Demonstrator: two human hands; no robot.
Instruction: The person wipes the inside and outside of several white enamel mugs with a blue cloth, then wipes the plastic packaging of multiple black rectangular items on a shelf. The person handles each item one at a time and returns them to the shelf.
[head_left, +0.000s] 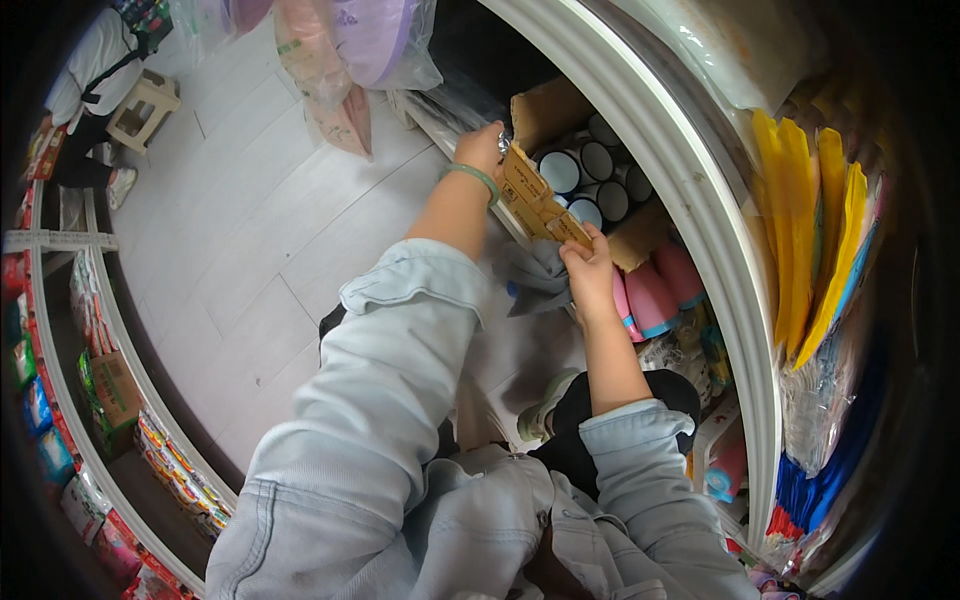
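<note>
An open cardboard box (525, 191) with torn flaps stands on the low shelf at upper centre right. Inside it are several cylindrical items with pale round ends (559, 172). My left hand (481, 150), below which a green bangle sits on the wrist, is at the box's far front corner beside a bit of shiny silver material (504, 142). My right hand (589, 262) grips the near end of the box's front edge, thumb and fingers on the cardboard. A grey cloth (536, 277) hangs just left of my right hand; whether that hand also holds it is unclear.
Pink bottle-like items (654, 300) with blue rims stand near the box. A white shelf edge (720, 247) curves above, with yellow packets (795, 232) beyond. Bagged goods (367, 37) hang at the top. Stocked shelves (161, 390) line the left; a person (94, 82) is beside a beige stool (144, 111).
</note>
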